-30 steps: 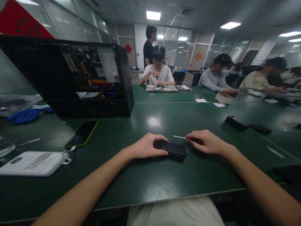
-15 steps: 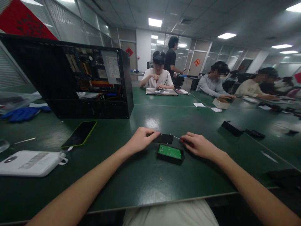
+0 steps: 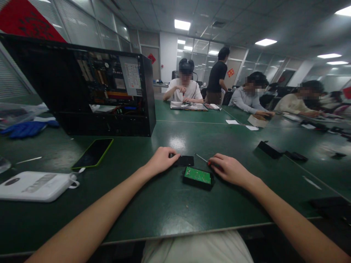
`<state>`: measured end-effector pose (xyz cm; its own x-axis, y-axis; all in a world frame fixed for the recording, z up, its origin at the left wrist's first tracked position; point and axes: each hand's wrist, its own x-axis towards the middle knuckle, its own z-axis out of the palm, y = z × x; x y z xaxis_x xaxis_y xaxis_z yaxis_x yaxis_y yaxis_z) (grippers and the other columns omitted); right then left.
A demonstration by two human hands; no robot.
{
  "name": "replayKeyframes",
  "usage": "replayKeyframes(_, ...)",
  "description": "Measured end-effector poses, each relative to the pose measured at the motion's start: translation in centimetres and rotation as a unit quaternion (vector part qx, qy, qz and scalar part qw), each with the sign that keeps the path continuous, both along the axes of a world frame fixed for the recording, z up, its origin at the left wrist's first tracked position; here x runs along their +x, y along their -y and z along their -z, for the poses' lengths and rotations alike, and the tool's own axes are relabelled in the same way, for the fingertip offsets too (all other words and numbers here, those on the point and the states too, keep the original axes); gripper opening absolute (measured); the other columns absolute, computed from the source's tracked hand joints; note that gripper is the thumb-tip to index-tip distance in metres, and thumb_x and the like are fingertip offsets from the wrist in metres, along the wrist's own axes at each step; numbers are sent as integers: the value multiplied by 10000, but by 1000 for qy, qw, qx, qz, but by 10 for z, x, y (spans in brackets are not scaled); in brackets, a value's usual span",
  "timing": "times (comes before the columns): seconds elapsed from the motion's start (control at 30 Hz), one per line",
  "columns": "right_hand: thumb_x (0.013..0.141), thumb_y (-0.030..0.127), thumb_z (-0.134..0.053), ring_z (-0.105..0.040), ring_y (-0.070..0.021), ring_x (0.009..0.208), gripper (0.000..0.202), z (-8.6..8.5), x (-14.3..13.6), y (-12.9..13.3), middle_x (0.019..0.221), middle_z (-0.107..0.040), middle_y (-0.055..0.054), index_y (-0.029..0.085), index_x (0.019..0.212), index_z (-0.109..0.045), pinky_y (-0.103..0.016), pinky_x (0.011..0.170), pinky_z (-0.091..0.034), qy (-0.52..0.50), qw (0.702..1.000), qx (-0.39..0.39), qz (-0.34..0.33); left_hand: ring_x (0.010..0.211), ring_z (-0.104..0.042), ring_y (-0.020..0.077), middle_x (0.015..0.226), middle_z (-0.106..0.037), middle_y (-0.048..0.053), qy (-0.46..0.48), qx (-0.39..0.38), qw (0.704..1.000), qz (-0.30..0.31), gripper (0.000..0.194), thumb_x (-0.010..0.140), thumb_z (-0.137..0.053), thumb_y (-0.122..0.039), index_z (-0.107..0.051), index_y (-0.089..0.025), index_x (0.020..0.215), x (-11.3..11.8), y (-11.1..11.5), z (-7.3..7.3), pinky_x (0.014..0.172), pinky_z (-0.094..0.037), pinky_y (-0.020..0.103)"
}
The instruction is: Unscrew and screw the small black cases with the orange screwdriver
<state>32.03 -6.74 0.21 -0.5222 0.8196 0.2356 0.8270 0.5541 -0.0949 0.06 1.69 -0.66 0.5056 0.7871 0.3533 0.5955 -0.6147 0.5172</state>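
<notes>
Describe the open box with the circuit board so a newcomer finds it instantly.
On the green table, look between the left hand and right hand. The small black box sits there, its bright green board unlike the plain dark cover behind it.

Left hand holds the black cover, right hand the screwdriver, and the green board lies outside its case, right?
No: the head view shows the green board inside its case. The left hand does hold the black cover, and the right hand the screwdriver.
</notes>
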Motion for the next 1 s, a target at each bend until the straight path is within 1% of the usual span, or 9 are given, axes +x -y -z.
replayKeyframes(0.2, 1061, 391, -487, -634, -235, 1141, 331, -8, -13, 13, 1239, -670, -127, 197, 1280, -642, -422, 1011, -531, -114, 992, 3, -46, 959, -733, 257, 1042, -804, 92, 1, 32, 999, -5, 238, 952, -626, -314, -814, -172, 987, -4, -5, 2, 889, -528, 344)
replayKeyframes(0.33, 963, 497, -655, -597, -276, 1241, 540, -14, -33, 33, 1367, -626, -146, 203, 1407, -566, -463, 1067, -510, -119, 990, -11, -68, 928, -726, 249, 1037, -799, 88, -5, 31, 999, -4, 242, 955, -625, -321, -804, -170, 1013, -6, -7, 3, 865, -528, 341)
replayKeyframes(0.43, 922, 532, -699, -599, -288, 1241, 637, -16, -49, 45, 1387, -623, -146, 209, 1444, -529, -482, 1085, -498, -106, 992, -20, -70, 904, -716, 241, 1017, -793, 85, -12, 35, 999, 5, 240, 957, -628, -326, -799, -169, 1017, -7, -7, 4, 847, -520, 338)
replayKeyframes(0.57, 959, 445, -662, -602, -292, 1254, 569, -10, -60, 51, 1394, -626, -137, 226, 1458, -500, -495, 1105, -485, -110, 993, -23, -47, 922, -703, 237, 1015, -781, 86, -17, 42, 999, 21, 230, 961, -628, -326, -797, -180, 1021, -6, -3, 2, 843, -514, 330)
replayKeyframes(0.7, 970, 339, -631, -633, -276, 1192, 467, -3, -59, 52, 1337, -660, -121, 239, 1415, -529, -478, 1049, -526, -127, 991, -26, -38, 917, -696, 235, 998, -771, 90, -41, 46, 998, 23, 230, 962, -632, -329, -796, -178, 1019, -4, 1, -1, 835, -516, 327)
replayKeyframes(0.8, 962, 331, -643, -644, -269, 1171, 458, -7, -49, 55, 1310, -673, -114, 250, 1402, -549, -462, 1027, -540, -145, 989, -12, -32, 939, -697, 242, 1018, -769, 90, -54, 48, 997, 30, 234, 970, -625, -319, -798, -181, 1046, -2, 2, -2, 851, -519, 333)
replayKeyframes(0.87, 973, 356, -633, -654, -266, 1170, 439, -14, -33, 57, 1311, -678, -106, 261, 1395, -564, -445, 1016, -548, -157, 987, 12, -1, 983, -697, 253, 1046, -770, 93, -58, 48, 997, 34, 235, 969, -631, -316, -800, -183, 1062, -1, 2, -2, 885, -521, 342)
replayKeyframes(0.93, 987, 409, -613, -668, -274, 1167, 431, -21, -3, 59, 1316, -684, -104, 260, 1389, -578, -441, 1003, -555, -162, 984, 49, 53, 1020, -695, 262, 1067, -768, 99, -65, 48, 996, 37, 235, 967, -638, -314, -802, -182, 1072, 1, 2, -2, 912, -520, 351)
replayKeyframes(1.0, 982, 483, -602, -686, -303, 1146, 479, -26, 39, 60, 1317, -690, -120, 238, 1393, -585, -462, 977, -563, -151, 975, 102, 123, 1025, -694, 265, 1063, -765, 102, -79, 50, 995, 37, 234, 966, -639, -308, -804, -183, 1074, 3, 2, -2, 911, -520, 352)
